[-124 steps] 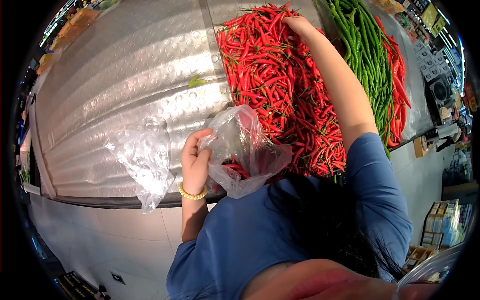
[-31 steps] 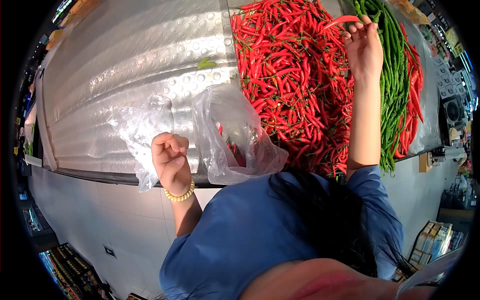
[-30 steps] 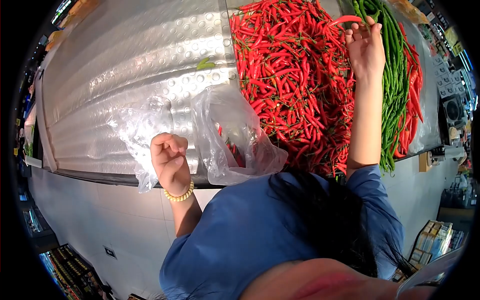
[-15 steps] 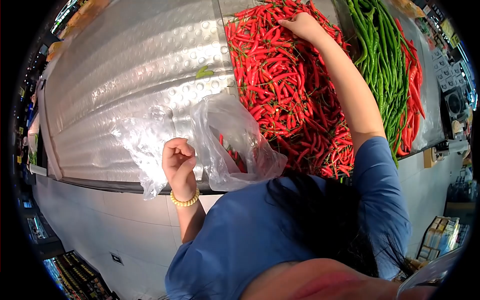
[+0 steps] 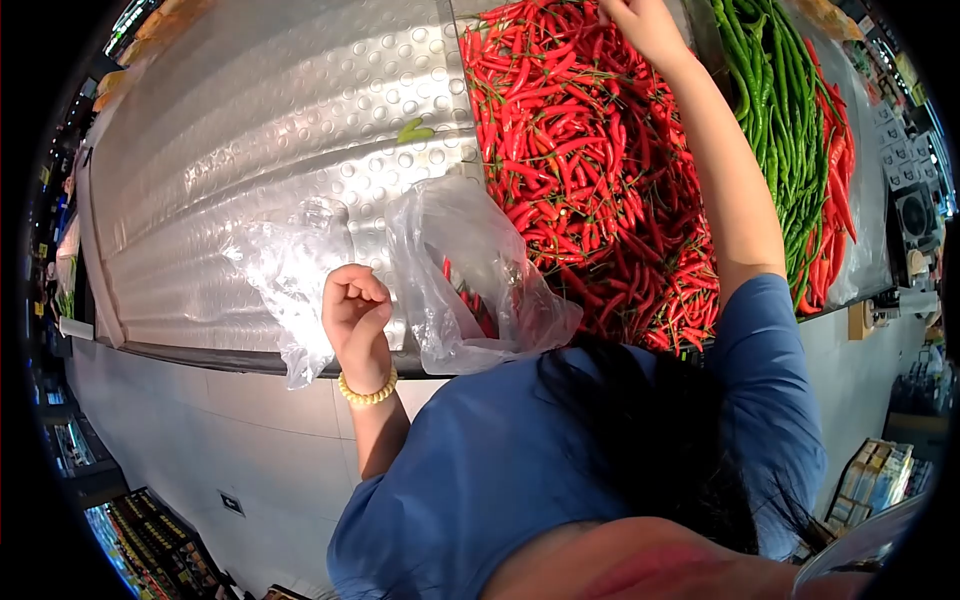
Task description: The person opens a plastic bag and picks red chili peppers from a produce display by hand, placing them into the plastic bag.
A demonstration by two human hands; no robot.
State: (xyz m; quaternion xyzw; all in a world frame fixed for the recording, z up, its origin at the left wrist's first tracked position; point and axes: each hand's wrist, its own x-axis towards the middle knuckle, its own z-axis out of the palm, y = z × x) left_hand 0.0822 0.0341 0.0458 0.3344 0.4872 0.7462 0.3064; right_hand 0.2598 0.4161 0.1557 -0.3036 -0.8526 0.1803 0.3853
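My left hand [image 5: 357,318], with a yellow beaded bracelet at the wrist, hovers at the table's near edge. Its fingers are curled in with the thumb against them, and nothing shows inside. Just right of it lies a clear plastic bag [image 5: 430,240] with a few red chilies inside, its mouth spread. Another crumpled clear bag [image 5: 290,265] is on the left. My right hand [image 5: 640,25] reaches over the far end of the small red chili pile [image 5: 570,150]. Its fingers are pinched together, partly cut off by the top of the view; what they hold is hidden.
Long green peppers [image 5: 780,130] lie right of the pile, with larger red peppers [image 5: 838,190] beyond them. A silvery padded sheet [image 5: 240,130] covers the left of the table, with a small green piece [image 5: 413,131] on it. Shelves with goods [image 5: 870,480] stand at the lower right.
My left hand has let go of the bag seen held earliest. My right hand, which held a long red pepper beside the green ones, has moved left and up; that pepper no longer shows in it.
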